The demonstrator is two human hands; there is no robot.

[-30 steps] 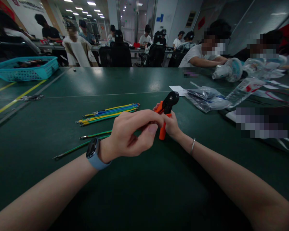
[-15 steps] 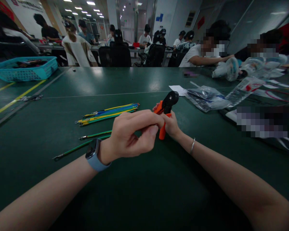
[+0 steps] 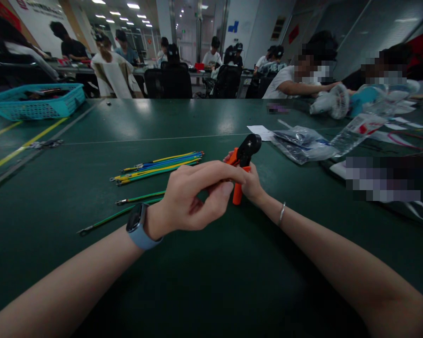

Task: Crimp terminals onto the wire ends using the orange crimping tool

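Observation:
My right hand (image 3: 251,184) is closed around a crimping tool (image 3: 249,149) with orange handles and a black head, held above the green table. In front of it is my left hand (image 3: 200,195), its fingers curled and thumb near the index finger. The left index fingertip overlaps the tool's handles; I cannot tell whether it touches them. Anything pinched in the left hand is too small or hidden. A bundle of yellow, blue and green wires (image 3: 158,170) with metal end lugs lies beyond my left wrist. Two green wires (image 3: 107,218) lie nearer, partly covered by the hand.
A blue basket (image 3: 38,109) stands at the far left. Clear plastic bags (image 3: 303,143), a plastic bottle (image 3: 356,133) and a white fan (image 3: 333,102) lie to the right. Across the table sits a co-worker (image 3: 285,82); other people work at tables behind.
My left hand's index finger and thumb have shifted slightly right, over the tool's handles. The right hand and crimping tool stay almost still. Beside the fan, more of a blue object shows.

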